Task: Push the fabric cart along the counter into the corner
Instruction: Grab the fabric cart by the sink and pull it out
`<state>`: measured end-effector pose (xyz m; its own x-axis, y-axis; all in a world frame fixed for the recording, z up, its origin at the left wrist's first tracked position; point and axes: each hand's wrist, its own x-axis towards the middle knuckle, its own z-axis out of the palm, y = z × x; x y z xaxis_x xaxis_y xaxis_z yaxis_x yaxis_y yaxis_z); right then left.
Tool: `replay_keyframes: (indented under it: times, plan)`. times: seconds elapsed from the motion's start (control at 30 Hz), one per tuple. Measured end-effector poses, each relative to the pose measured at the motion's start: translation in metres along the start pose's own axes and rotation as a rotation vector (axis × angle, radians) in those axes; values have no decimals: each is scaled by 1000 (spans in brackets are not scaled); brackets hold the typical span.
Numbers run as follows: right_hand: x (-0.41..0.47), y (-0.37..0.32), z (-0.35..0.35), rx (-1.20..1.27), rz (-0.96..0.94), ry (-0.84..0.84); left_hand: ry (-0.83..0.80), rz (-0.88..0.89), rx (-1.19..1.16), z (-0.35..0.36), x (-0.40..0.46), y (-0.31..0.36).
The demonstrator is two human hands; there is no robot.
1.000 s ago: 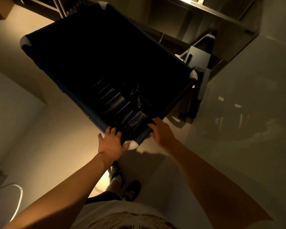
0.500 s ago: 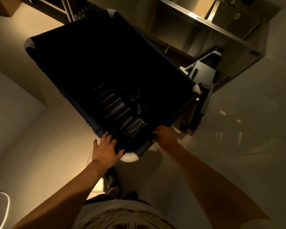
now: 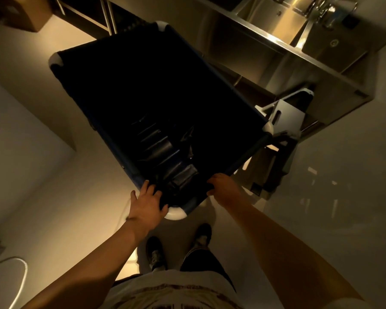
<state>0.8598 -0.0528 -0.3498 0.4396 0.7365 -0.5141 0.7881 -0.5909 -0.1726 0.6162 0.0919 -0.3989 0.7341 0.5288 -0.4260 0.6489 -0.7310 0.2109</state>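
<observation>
A large dark blue fabric cart (image 3: 112, 132) with white corner caps fills the middle of the view, set diagonally on the floor. Dark rolled bundles (image 3: 165, 157) lie in its bottom. My left hand (image 3: 146, 205) rests on the near rim beside the near white corner cap (image 3: 176, 214), fingers spread over the edge. My right hand (image 3: 224, 189) grips the rim just right of that corner, fingers curled over it. A steel counter (image 3: 265, 44) with sinks runs along the cart's far right side.
A grey metal stand (image 3: 285, 118) sits between the cart's right corner and the counter. A cardboard box (image 3: 25, 12) is at the top left. A pale wall corner (image 3: 20, 139) juts in at left. A white cable (image 3: 20, 277) curves on the floor at lower left. My feet (image 3: 178, 248) stand behind the cart.
The cart has rolled farther along the counter and more of the sinks shows. My left hand has slid up from the corner cap onto the rim. My feet have stepped forward.
</observation>
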Motion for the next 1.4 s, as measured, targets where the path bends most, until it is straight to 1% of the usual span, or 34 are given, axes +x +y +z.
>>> replay_keyframes:
  times: [0.13,0.3,0.37,0.47,0.63,0.7,0.8,1.03,1.17,1.4]
  plan:
    - [23,-9,-16,5,-39,-16,-15,-27,-56,-5,6,-1]
    - [51,-8,-41,68,-87,45,-3,-82,-73,-30,32,-15]
    - [65,-3,-51,52,-124,28,-7,-132,-81,-40,43,-20]
    - [83,10,-68,61,-134,48,-9,-209,-96,-50,56,-19]
    - [116,40,-98,22,-155,57,29,-259,-139,-57,76,0]
    - [128,49,-109,23,-151,47,21,-243,-205,-57,82,12]
    - [146,58,-119,19,-154,25,-4,-246,-391,-53,90,27]
    - [178,69,-125,43,-273,38,116,-310,-349,-49,106,29]
    - [187,78,-122,50,-316,49,214,-339,-349,-43,105,31]
    - [195,96,-108,48,-365,85,291,-463,-432,-36,102,49]
